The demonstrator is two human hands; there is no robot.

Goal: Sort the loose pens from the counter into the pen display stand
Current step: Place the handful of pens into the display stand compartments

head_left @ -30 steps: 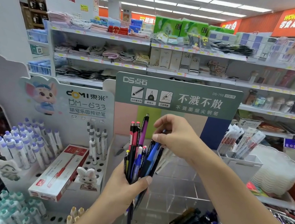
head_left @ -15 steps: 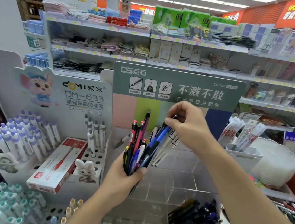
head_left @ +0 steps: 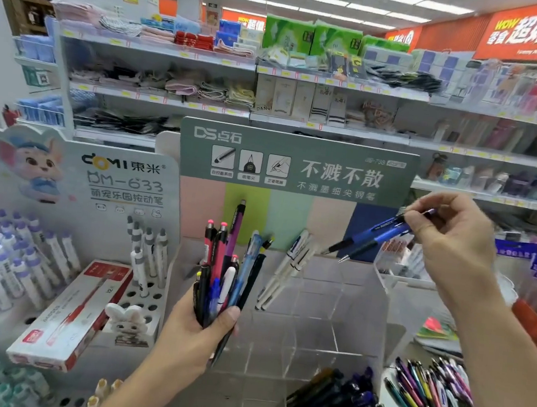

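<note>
My left hand grips a bundle of mixed pens, tips down, in front of the clear acrylic pen display stand. My right hand pinches two blue pens by their upper ends, held slanted above the stand's upper right corner, tips pointing down-left. White pens lean in an upper compartment of the stand. Dark blue and black pens lie in its lower right compartment. A pile of loose coloured pens lies on the counter at lower right.
A white DOMI pen display with purple-capped pens stands to the left, a red pen box lying on it. A clear bin of packaged pens sits right of the stand. Store shelves fill the background.
My right hand pulled two blue pens out of the bundle and carried them up and to the right. My left hand stayed low with the remaining pens.
</note>
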